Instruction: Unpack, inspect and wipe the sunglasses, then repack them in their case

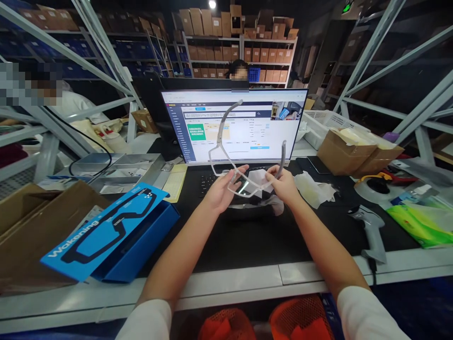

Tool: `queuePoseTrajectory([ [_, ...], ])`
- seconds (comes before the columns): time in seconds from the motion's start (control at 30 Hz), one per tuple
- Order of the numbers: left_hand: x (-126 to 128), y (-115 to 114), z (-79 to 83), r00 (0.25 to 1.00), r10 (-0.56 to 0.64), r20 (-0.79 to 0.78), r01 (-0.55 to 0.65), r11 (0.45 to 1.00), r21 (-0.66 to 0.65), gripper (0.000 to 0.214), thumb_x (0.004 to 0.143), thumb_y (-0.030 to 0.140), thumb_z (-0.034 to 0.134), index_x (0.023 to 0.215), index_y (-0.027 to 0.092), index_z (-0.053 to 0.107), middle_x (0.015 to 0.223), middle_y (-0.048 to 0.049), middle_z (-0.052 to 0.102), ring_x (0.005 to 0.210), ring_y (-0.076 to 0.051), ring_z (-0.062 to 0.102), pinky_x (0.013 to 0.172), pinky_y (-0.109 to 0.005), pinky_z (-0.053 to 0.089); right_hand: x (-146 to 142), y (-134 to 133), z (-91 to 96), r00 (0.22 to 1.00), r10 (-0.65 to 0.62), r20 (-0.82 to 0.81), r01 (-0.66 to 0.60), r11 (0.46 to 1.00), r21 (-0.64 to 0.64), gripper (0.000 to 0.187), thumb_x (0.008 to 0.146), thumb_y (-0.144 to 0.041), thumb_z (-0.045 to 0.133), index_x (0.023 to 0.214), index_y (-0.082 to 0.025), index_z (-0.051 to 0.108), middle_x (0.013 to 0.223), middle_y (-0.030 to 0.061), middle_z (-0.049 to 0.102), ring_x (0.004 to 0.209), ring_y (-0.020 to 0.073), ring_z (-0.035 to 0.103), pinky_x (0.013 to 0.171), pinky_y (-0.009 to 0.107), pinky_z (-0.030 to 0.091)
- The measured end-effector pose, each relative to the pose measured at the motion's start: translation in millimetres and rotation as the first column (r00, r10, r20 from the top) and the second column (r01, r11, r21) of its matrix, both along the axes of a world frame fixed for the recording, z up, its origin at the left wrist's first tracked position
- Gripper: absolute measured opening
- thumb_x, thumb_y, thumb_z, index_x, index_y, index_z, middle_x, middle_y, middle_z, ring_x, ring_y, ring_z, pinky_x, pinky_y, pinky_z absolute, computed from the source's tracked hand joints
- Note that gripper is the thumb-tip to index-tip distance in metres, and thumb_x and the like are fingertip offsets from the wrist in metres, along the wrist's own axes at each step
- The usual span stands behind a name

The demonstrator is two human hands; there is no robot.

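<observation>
I hold a pair of clear-framed glasses [226, 156] up over the black desk mat [255, 236], its temples unfolded and pointing toward the monitor [233, 125]. My left hand [224, 189] grips the left lens and frame front. My right hand [283, 184] pinches the other side together with a white cleaning cloth [260, 179]. Both hands are closed on the glasses. Beneath them lies crumpled plastic wrapping [272, 205] and a keyboard [208, 182].
An open blue glasses box [116, 236] with its lid sits at the left by a brown carton [31, 226]. A barcode scanner [370, 226] lies right, with cardboard boxes [347, 151], a tape roll [377, 186], green packets [421, 222]. A metal tray [120, 170] stands left. People sit behind.
</observation>
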State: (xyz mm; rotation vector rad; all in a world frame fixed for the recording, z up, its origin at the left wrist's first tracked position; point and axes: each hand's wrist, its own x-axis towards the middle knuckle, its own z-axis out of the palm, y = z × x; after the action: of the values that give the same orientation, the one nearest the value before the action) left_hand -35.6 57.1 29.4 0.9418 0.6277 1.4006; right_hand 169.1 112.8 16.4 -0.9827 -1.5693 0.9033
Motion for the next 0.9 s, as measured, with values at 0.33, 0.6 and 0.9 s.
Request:
queuePoseTrajectory([
  [0.33,12.1,-4.4,-13.3,0.957,-0.287,-0.039,0.289,0.956,0.059,0.036,0.073,0.048,0.081,0.094,0.019,0.079,0.140,-0.0120,0.061,0.133,-0.037,0.051,0.105,-0.045,0.045,-8.9,-19.4,5.6,0.940,0.254,-0.226,-0.308,0.917,-0.251,0.031,0.071,-0.045,0.076,0.081,-0.018,0.065,0.067,-0.0031,0.062,0.059,0.0115,0.052,0.057,0.024,0.039],
  [0.6,24.5,1.3,-21.4,0.979,-0.206,0.008,0.206,0.977,-0.056,0.042,0.069,0.047,0.085,0.096,0.015,0.079,0.105,-0.0122,0.076,0.112,-0.034,0.067,0.101,-0.044,0.047,-17.7,-14.0,-4.8,0.908,0.231,-0.348,-0.326,0.914,-0.243,0.036,0.069,-0.047,0.081,0.085,-0.018,0.068,0.074,0.0000,0.070,0.064,0.0126,0.060,0.063,0.025,0.047],
  [0.9,0.9,14.5,-8.6,0.981,0.149,0.127,-0.139,0.987,-0.087,0.039,0.070,0.047,0.082,0.092,0.016,0.076,0.114,-0.0114,0.075,0.114,-0.029,0.067,0.100,-0.039,0.051,-18.9,-14.2,-8.2,0.954,0.262,0.146,-0.235,0.955,-0.179,0.022,0.088,-0.033,0.053,0.078,-0.017,0.066,0.078,0.0039,0.074,0.071,0.0160,0.068,0.072,0.026,0.052],
])
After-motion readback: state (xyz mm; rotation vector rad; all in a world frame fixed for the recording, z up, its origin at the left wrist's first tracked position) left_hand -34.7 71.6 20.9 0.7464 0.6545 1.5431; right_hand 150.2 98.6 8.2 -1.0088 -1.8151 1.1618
